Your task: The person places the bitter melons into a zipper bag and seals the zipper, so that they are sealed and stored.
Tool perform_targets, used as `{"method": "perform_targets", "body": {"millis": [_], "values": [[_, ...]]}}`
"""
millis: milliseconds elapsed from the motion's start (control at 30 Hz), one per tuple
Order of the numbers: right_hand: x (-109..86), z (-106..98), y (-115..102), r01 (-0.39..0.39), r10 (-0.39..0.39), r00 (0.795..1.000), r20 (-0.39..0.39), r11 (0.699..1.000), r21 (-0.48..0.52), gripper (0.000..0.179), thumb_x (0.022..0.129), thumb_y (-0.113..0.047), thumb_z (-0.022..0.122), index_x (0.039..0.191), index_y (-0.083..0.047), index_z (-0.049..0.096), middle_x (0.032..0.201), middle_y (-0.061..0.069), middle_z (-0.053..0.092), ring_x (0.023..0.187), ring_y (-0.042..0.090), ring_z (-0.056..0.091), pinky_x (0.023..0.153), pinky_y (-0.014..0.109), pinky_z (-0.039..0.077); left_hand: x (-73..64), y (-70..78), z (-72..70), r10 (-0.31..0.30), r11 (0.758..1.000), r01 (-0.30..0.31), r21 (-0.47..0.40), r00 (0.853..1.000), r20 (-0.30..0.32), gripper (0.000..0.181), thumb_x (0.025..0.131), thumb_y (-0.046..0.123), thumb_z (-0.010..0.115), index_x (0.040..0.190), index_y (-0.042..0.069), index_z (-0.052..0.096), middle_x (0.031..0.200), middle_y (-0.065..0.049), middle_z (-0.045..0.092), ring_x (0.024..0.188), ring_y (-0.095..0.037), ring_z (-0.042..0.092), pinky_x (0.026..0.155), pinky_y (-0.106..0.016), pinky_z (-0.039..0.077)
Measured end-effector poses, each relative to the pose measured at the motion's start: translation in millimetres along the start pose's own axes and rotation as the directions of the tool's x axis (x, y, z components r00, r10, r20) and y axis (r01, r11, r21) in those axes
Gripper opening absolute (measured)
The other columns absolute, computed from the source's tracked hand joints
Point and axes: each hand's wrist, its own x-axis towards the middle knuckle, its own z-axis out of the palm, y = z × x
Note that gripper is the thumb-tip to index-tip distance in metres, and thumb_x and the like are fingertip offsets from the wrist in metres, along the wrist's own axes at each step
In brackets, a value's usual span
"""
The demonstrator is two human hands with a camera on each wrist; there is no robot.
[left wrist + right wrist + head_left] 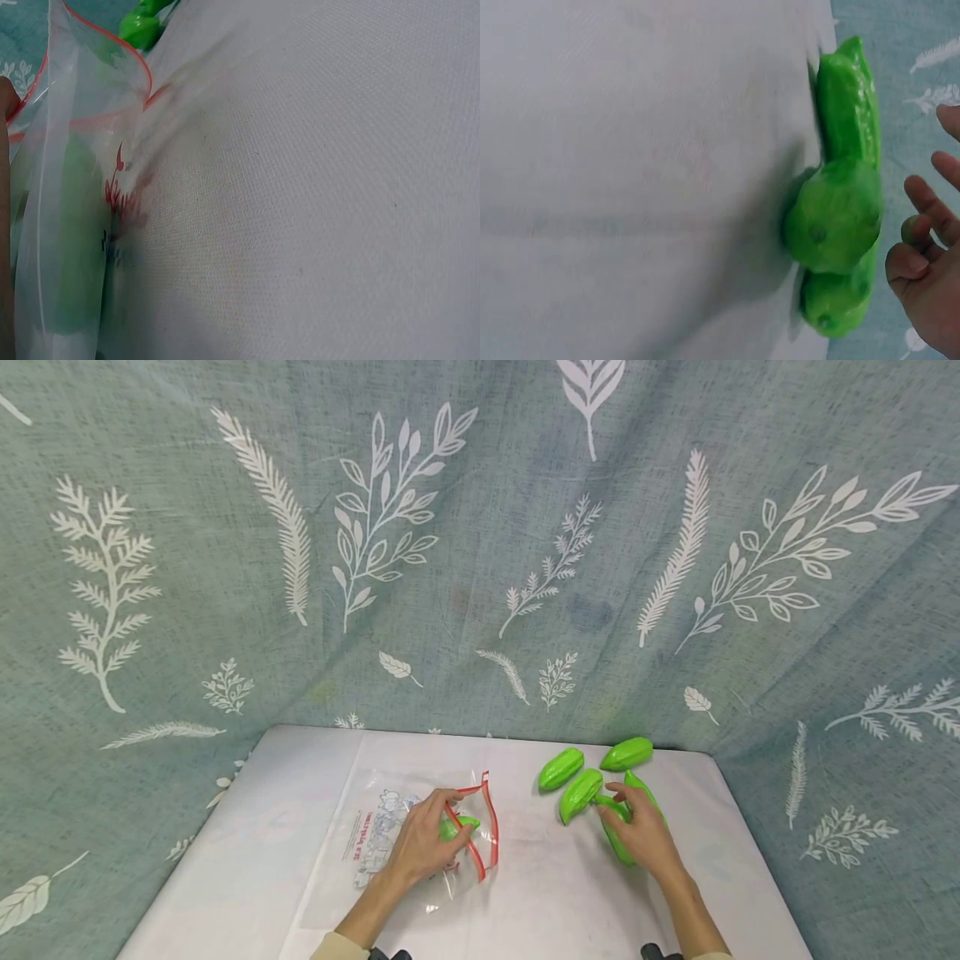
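My left hand (429, 837) lies over a clear zip bag (324, 893) and holds its mouth apart, fingertips and thumb at the red-edged opening. A green ridged piece (450, 828) sits inside the bag; through the plastic it is a blurred green shape (79, 247) in the left wrist view. My right hand (643, 831) hovers among several glossy green ridged pieces shaped like small gourds, fingers spread and loosely bent. Closest to it are one piece (619, 845) under the fingers and another (581, 795) just left. The right wrist view shows the hand (937, 292) beside the pieces (847, 112), holding nothing.
Two more green pieces, one (561, 769) at the left and one (627, 754) at the back, lie near the far edge of the white table (540, 893). A blue-green leaf-patterned cloth (465, 677) rises behind the table and along both sides.
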Motion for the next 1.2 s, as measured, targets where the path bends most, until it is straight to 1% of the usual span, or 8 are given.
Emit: {"method": "perform_targets", "body": {"millis": [133,367,500,600,733,933,1067,1200], "values": [[-1.2,-3.6,5.5,-0.041,0.041,0.999,0.007,0.998,-0.056,0.051,0.096,-0.041,0.067,0.138,-0.014,0.057,0.122,0.014,0.059,0.114,0.034,0.057,0.095,0.056,0.046,0.3,0.1,-0.4,0.003,1.0,-0.003,-0.003,1.0,0.0,0.054,0.082,0.036,0.081,0.129,0.022,0.058,0.114,-0.003,0.068,0.099,-0.014,0.063,0.087,-0.042,0.052],[-4.9,-8.4,9.8,-0.111,0.118,0.993,0.032,0.979,-0.171,0.057,0.098,-0.05,0.059,0.142,-0.015,0.055,0.118,0.014,0.06,0.106,0.032,0.061,0.085,0.053,0.051,0.1,0.2,-1.2,0.001,1.0,-0.001,-0.004,1.0,0.009,0.054,0.082,0.037,0.08,0.129,0.023,0.058,0.111,-0.003,0.069,0.097,-0.013,0.063,0.085,-0.041,0.052],[-6.2,-9.2,10.5,-0.124,0.137,0.99,0.046,0.969,-0.213,0.057,0.098,-0.051,0.059,0.142,-0.015,0.055,0.111,0.01,0.06,0.097,0.026,0.061,0.077,0.047,0.051,0.0,0.1,-1.2,0.005,1.0,-0.005,-0.004,1.0,0.005,0.054,0.082,0.037,0.08,0.129,0.022,0.058,0.111,-0.003,0.069,0.096,-0.013,0.063,0.084,-0.041,0.053],[-6.8,-9.6,11.0,-0.124,0.14,0.989,0.05,0.963,-0.237,0.057,0.097,-0.051,0.06,0.141,-0.015,0.056,0.109,0.009,0.06,0.094,0.024,0.061,0.074,0.044,0.051,0.3,0.3,-1.5,0.007,1.0,-0.007,-0.002,1.0,0.0,0.054,0.082,0.037,0.08,0.129,0.022,0.058,0.111,-0.003,0.069,0.096,-0.013,0.063,0.083,-0.041,0.053],[-6.8,-9.4,12.3,-0.12,0.141,0.988,0.061,0.958,-0.261,0.057,0.097,-0.05,0.061,0.142,-0.015,0.056,0.111,0.01,0.063,0.098,0.027,0.063,0.078,0.049,0.053,0.1,0.8,-1.7,0.01,1.0,-0.01,0.0,1.0,-0.004,0.054,0.081,0.038,0.08,0.128,0.023,0.058,0.11,-0.002,0.069,0.096,-0.014,0.063,0.083,-0.04,0.053],[-6.1,-6.7,16.3,-0.112,0.14,0.987,0.078,0.951,-0.289,0.061,0.095,-0.05,0.064,0.143,-0.014,0.055,0.125,0.017,0.064,0.114,0.038,0.062,0.088,0.059,0.051,-0.3,1.6,-1.4,0.016,1.0,-0.016,-0.003,1.0,-0.011,0.055,0.08,0.037,0.081,0.128,0.022,0.058,0.11,-0.003,0.069,0.096,-0.015,0.063,0.084,-0.041,0.053],[-6.5,-6.1,17.2,-0.104,0.135,0.987,0.085,0.949,-0.298,0.062,0.093,-0.049,0.067,0.142,-0.012,0.056,0.131,0.021,0.061,0.118,0.043,0.059,0.091,0.061,0.05,-0.2,1.9,-1.5,0.002,1.0,-0.003,-0.007,1.0,-0.003,0.054,0.081,0.037,0.08,0.128,0.023,0.058,0.111,-0.003,0.068,0.096,-0.015,0.063,0.084,-0.041,0.053],[-7.0,-6.2,17.0,-0.102,0.134,0.987,0.088,0.949,-0.299,0.061,0.092,-0.046,0.069,0.14,-0.01,0.057,0.131,0.022,0.061,0.118,0.043,0.059,0.091,0.061,0.049,0.4,1.3,-1.8,0.001,1.0,-0.001,-0.005,1.0,0.004,0.053,0.081,0.037,0.08,0.128,0.023,0.058,0.112,-0.003,0.069,0.098,-0.015,0.064,0.085,-0.041,0.053]]}}
